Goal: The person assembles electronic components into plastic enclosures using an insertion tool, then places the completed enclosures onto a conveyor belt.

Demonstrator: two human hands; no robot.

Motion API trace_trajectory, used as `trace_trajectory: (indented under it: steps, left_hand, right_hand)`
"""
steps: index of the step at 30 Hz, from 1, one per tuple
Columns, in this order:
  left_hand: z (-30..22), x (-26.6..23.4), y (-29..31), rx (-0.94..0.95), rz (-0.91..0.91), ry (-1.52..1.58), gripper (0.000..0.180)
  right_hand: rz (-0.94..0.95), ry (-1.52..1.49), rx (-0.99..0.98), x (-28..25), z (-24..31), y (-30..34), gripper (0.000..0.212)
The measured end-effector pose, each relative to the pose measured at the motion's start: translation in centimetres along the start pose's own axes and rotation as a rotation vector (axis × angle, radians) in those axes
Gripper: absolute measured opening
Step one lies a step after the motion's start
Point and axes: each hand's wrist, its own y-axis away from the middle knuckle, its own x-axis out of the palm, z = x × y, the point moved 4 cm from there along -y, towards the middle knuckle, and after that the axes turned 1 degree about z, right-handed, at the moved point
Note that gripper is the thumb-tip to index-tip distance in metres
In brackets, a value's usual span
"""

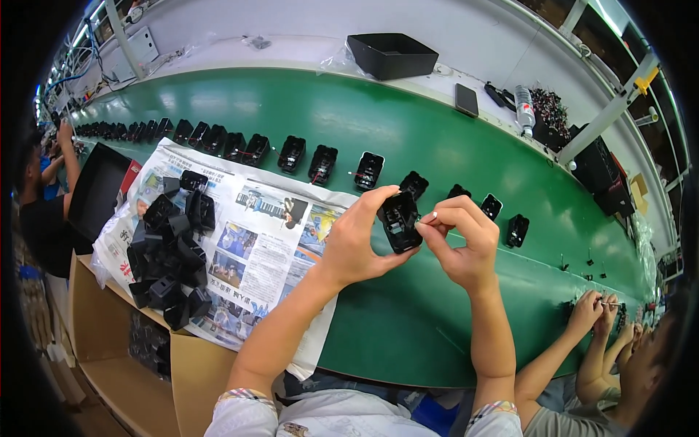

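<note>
My left hand [354, 240] is closed round a black plastic housing [400, 222], holding it tilted with its hollow inside facing up. At the housing's right edge, my right hand [466, 239] has thumb and forefinger pinched together. A tiny pale tip shows by those fingers, too small to name. Behind my hands a row of similar black housings [322, 163] runs along the green bench, some with thin red wires. To the left, a heap of black housings [166, 255] lies on spread newspaper [247, 262].
An open cardboard box [124, 371] stands at the lower left. Along the back ledge are a black tray [393, 57], a phone [466, 100] and a plastic bottle [524, 109]. Co-workers' hands [593, 313] work at the right; another person [47, 189] sits at the left.
</note>
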Motion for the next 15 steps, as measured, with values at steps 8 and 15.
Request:
trace_trajectory:
  steps: [8,15]
  left_hand:
    - [0.23,0.18,0.11,0.019,-0.012,-0.026,0.077]
    - [0.57,0.30,0.31,0.043,-0.035,-0.023,0.081]
  right_hand:
    - [0.085,-0.197,0.196,0.48,-0.62,0.68,0.012]
    - [0.134,-0.058,0.013,0.74,-0.43,0.43,0.014]
